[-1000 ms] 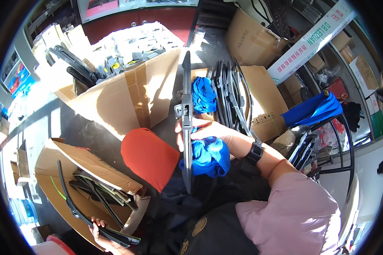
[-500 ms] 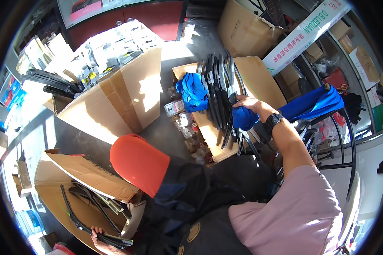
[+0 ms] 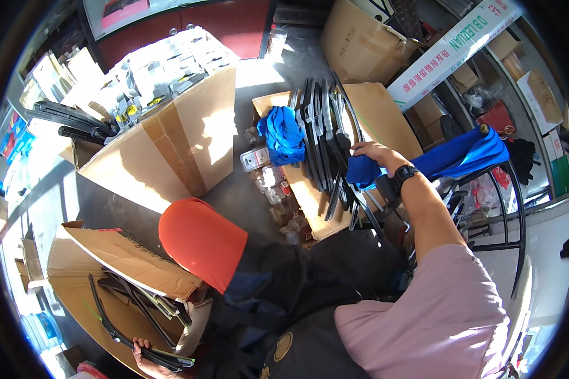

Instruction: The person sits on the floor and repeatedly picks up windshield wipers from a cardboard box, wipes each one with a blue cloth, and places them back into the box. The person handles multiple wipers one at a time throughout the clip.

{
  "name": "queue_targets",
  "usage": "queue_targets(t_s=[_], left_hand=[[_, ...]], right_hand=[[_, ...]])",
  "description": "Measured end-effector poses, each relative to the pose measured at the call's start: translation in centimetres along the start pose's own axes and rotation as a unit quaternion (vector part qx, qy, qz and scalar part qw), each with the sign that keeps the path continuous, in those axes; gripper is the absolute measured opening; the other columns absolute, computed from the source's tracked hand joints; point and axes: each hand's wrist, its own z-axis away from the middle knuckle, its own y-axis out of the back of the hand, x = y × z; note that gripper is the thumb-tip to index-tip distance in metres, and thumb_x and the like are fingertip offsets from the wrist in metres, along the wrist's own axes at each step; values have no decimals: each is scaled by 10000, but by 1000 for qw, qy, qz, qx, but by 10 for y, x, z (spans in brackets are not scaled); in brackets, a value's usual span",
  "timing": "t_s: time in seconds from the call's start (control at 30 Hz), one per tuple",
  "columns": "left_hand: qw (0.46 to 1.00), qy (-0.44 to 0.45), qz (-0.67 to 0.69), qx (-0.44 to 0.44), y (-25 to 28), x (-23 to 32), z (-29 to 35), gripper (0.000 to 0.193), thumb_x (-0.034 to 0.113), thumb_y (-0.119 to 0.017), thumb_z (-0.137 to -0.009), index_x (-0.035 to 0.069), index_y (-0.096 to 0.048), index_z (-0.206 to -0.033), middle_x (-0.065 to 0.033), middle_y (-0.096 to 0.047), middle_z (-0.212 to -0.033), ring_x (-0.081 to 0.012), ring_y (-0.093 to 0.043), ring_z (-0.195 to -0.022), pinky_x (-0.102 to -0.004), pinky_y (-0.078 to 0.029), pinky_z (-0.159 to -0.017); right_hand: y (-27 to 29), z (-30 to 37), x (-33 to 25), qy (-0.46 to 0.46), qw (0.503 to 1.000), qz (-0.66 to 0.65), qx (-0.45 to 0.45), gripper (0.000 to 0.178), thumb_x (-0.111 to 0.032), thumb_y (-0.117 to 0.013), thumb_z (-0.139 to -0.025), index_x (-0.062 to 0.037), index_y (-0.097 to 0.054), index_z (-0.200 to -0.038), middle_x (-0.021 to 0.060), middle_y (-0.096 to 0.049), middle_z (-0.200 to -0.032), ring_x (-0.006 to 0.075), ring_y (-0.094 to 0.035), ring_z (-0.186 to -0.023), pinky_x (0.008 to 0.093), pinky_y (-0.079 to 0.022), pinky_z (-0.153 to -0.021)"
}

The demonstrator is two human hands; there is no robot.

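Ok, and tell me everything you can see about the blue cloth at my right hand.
The cloth is bright blue, soft-looking fabric, crumpled into a rounded wad. It shows just under the right hand, whose fingers meet its upper edge, at the right side of the bundle of black blades. Whether it rests on them, I can't tell.

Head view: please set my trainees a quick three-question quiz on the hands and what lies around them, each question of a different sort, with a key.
1. True or false: the cloth at the right hand is red.
2. Fill in the colour: the left hand grips a long, curved ____ wiper blade.
3. What do the bunched wiper blades lie on? A) a glass counter; B) brown cardboard; C) a metal tray.

Key: 1. False, it is a blue cloth. 2. Black. 3. B.
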Motion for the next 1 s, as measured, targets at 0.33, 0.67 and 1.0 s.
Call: queue_targets(t_s=[0.33, 0.67, 1.0], left_hand=[[999, -16, 48, 6, 20, 2, 8, 173, 34, -545, -866, -39, -459, -997, -56, -445, -859, -139, -392, -717, -243, -361, -638], [977, -14, -137, 165, -52, 30, 9, 187, 1, -569, -765, -97, -518, -916, -102, -533, -731, -170, -509, -607, -248, -439, -578], [873, 15, -448, 195, 5, 60, -30, 196, -3, -585, -692, -27, -443, -826, -113, -569, -665, -153, -526, -474, -270, -437, -457]], right_hand=[[7, 23, -46, 265, 952, -86, -129, 241, -227, -622, -813, -18, -646, -930, 68, -649, -935, 181, -604, -872, 306, -472, -822], [-239, 199, -214, 367, 771, -176, -489, 275, -270, -576, -723, -11, -509, -787, 119, -528, -681, 172, -506, -609, 266, -427, -593], [-448, 241, -309, 257, 722, -100, -634, 218, -143, -541, -807, -11, -575, -976, 91, -607, -864, 159, -592, -791, 264, -483, -708]])
